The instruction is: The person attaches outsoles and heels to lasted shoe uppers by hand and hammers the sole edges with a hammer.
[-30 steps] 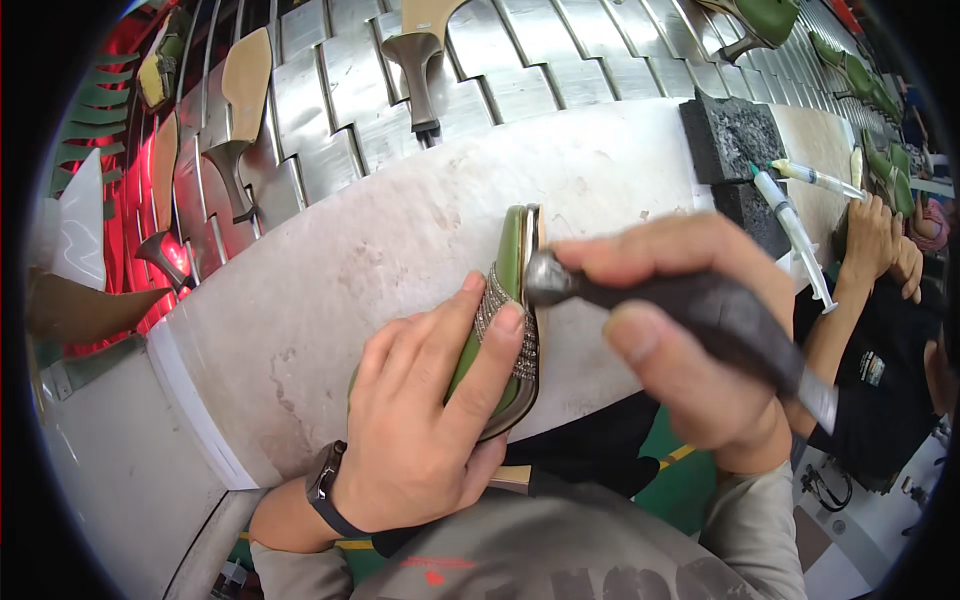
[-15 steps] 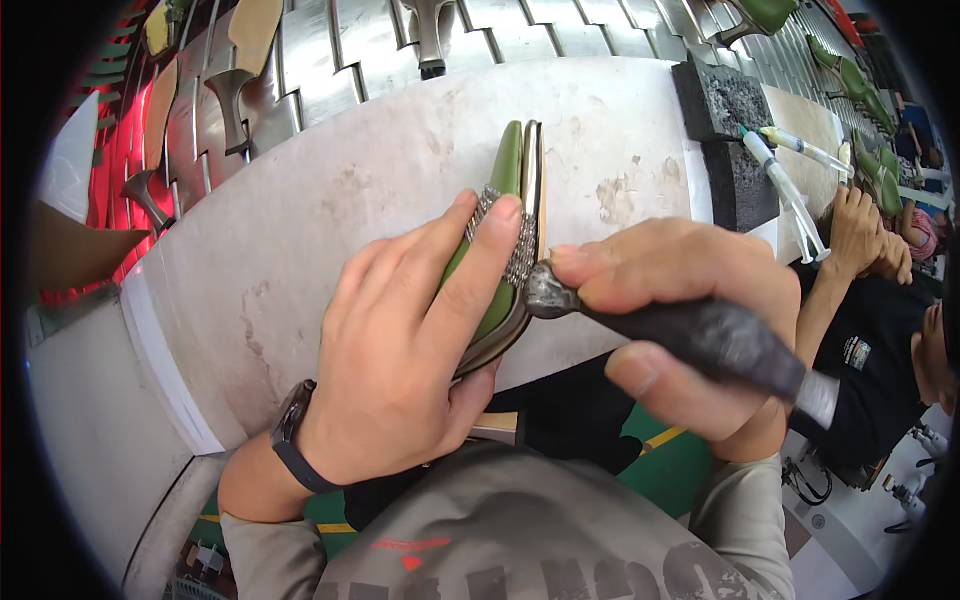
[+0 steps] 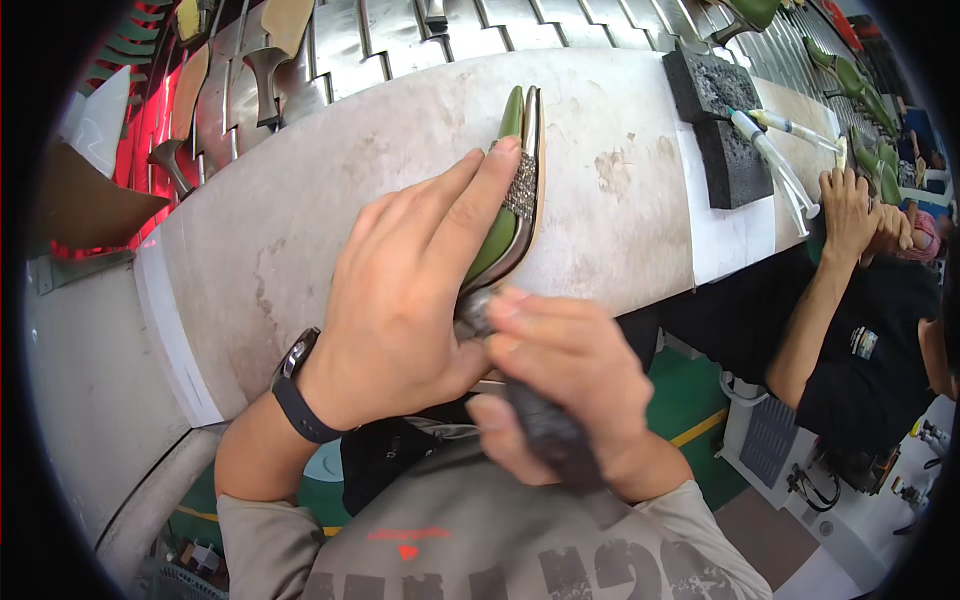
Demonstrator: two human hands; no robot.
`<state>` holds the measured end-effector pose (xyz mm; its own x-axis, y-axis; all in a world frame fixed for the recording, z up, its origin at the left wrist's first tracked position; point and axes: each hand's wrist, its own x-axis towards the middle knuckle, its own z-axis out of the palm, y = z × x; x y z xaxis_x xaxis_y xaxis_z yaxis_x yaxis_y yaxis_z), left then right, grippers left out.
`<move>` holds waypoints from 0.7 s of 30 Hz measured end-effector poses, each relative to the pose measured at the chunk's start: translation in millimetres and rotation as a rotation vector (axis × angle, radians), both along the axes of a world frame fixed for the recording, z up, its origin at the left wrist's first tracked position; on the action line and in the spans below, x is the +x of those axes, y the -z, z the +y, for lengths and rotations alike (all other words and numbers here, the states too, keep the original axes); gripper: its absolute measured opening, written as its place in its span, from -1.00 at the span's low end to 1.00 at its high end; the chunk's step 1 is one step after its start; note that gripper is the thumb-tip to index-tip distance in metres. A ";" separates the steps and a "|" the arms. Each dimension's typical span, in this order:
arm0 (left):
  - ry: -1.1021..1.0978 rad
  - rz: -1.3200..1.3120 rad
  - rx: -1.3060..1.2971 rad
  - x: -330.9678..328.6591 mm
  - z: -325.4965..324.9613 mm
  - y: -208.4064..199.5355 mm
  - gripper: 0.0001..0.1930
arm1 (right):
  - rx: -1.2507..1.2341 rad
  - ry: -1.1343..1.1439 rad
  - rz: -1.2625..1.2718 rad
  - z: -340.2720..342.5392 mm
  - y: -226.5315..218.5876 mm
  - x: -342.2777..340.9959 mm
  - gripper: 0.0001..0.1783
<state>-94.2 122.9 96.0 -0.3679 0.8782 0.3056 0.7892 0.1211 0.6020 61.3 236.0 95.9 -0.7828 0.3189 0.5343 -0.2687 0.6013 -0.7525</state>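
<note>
A green pointed shoe (image 3: 489,252) with a glittering band and a shiny metallic sole edge lies on its side on the pale table, toe pointing away from me. My left hand (image 3: 385,285) lies over the shoe and grips it, the index finger stretched along the glittering band. Its heel end is hidden under my hands. My right hand (image 3: 575,365), blurred by motion, is closed round a tool with a dark handle (image 3: 550,430) and a rounded metal head, seemingly a hammer. The head is close to the shoe's lower rear edge, beside my left thumb; whether it touches cannot be made out.
Beyond the stained worktable (image 3: 350,130) runs a slatted metal conveyor (image 3: 480,38) carrying shoes and tan soles. Black foam blocks (image 3: 735,165) and syringes (image 3: 772,165) lie at the right, near a co-worker's hands (image 3: 850,210). A red glow lights the left side.
My right hand with the hammer has moved left and nearer me, from beside the glittering band to the shoe's rear. The view has shifted slightly.
</note>
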 end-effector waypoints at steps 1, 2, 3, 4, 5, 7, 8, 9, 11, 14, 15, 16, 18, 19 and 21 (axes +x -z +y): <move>-0.001 0.016 0.020 0.0 -1.4 1.7 -0.03 | -0.015 -0.008 0.008 -5.5 1.4 -0.8 -0.59; 0.000 0.021 0.022 -0.9 -2.2 3.0 -0.03 | -0.028 -0.017 0.015 -8.3 1.3 -1.7 -0.59; 0.005 0.021 0.043 -1.9 -5.3 6.4 0.01 | -0.073 -0.087 -0.002 -5.0 2.4 -4.2 -0.60; 0.015 0.020 0.067 -2.6 -7.0 5.8 0.05 | -0.114 -0.150 -0.021 3.0 0.6 -5.9 -0.61; 0.034 0.022 0.082 -3.4 -10.2 2.8 -0.02 | -0.161 -0.224 -0.066 9.8 -2.1 -5.3 -0.61; 0.085 -0.049 0.051 -17.9 -19.2 3.6 -0.07 | -0.076 -0.208 -0.024 20.5 -2.1 -2.9 -0.60; 0.142 -0.122 0.018 -24.5 -26.2 6.3 -0.13 | 0.028 -0.162 0.012 24.7 -2.8 -1.6 -0.60; 0.046 -0.190 -0.063 -26.8 -35.2 9.8 -0.27 | 0.150 -0.091 0.011 26.7 -3.4 1.3 -0.59; 0.027 -0.146 -0.054 -27.0 -39.6 16.8 -0.33 | 0.210 -0.105 0.008 20.3 1.3 0.9 -0.59; 0.007 -0.084 0.007 -28.2 -40.8 17.9 -0.41 | 0.279 -0.137 0.002 11.1 -0.1 -2.6 -0.58; 0.014 -0.076 0.015 -29.2 -40.2 19.9 -0.42 | 0.276 -0.152 -0.008 10.4 0.8 -4.2 -0.58; 0.022 -0.067 0.024 -30.2 -39.8 21.6 -0.42 | 0.273 -0.165 -0.017 9.7 1.4 -5.7 -0.58; 0.021 -0.062 0.035 -29.0 -38.7 22.6 -0.43 | 0.301 -0.167 -0.034 8.2 -0.3 -7.7 -0.60; 0.027 -0.048 0.049 -28.6 -37.8 22.8 -0.43 | 0.378 -0.155 -0.010 7.0 -0.8 -8.0 -0.61; 0.009 -0.058 0.058 -28.1 -37.6 22.1 -0.44 | 0.497 -0.115 0.048 2.0 1.6 -10.2 -0.65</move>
